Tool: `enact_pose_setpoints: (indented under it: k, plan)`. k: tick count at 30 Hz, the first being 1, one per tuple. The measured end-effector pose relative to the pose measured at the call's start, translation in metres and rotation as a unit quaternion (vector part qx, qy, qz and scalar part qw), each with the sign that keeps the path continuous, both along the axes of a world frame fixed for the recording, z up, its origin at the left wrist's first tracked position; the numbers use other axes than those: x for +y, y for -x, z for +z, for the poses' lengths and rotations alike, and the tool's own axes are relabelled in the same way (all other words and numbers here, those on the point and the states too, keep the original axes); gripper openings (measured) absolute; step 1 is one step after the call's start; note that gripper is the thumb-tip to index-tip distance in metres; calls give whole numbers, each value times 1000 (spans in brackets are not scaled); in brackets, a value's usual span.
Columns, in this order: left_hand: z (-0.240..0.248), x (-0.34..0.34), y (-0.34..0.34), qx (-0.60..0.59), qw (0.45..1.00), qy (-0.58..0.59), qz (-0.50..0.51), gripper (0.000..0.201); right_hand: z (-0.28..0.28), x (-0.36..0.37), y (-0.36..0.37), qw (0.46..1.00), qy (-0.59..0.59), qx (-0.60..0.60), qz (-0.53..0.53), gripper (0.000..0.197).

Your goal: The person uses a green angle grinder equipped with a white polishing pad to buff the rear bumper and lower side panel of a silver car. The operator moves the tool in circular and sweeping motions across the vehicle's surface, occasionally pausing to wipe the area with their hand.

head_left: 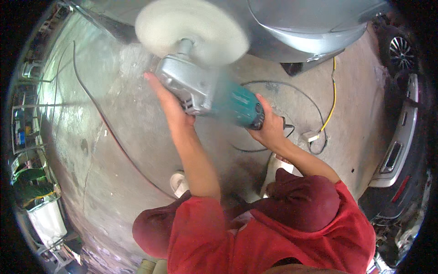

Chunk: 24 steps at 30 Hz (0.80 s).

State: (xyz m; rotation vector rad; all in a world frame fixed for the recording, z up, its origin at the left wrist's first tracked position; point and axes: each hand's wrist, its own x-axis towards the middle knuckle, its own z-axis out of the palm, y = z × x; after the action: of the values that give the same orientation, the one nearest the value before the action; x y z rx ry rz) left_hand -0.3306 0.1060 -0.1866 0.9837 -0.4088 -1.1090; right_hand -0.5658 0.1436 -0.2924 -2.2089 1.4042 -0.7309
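Note:
A corded polisher (237, 105) with a teal body and a silver gear head is held up in front of me. Its round white pad (191, 29) is smeared, as if spinning, and faces a dark grey car body panel (315, 23) at the top. Whether the pad touches the panel I cannot tell. My left hand (172, 102) is closed round the silver head from the left, its thumb side partly hidden. At the rear end of the teal body, my right hand (271, 125) grips the tool, with most fingers hidden beneath it.
A black cable (310, 98) loops over the concrete floor to a white socket box (311, 136) on a yellow cord (334, 86). A long hose (107, 123) crosses the floor at left. Another car's bumper (397, 141) stands at right; a white bin (47, 221) sits at lower left.

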Motion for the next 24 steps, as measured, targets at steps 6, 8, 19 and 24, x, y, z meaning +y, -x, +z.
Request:
enact_pose_setpoints:
  k: [6, 8, 19, 24]
  plan:
    - [-66, -1, -6, 56, 995, -59, 58, 86, 0, 2, 4, 995, -87, 50, 0, 96]
    - [-56, 11, 19, 59, 995, -68, 47, 88, -1, 17, 23, 996, -88, 27, -17, 99]
    - [17, 41, 83, -7, 990, -115, 75, 91, -3, 48, 64, 995, -5, -85, -43, 98]
    - [-65, 28, 43, 37, 995, -91, 19, 90, 7, 37, 48, 997, -77, 23, -16, 93]
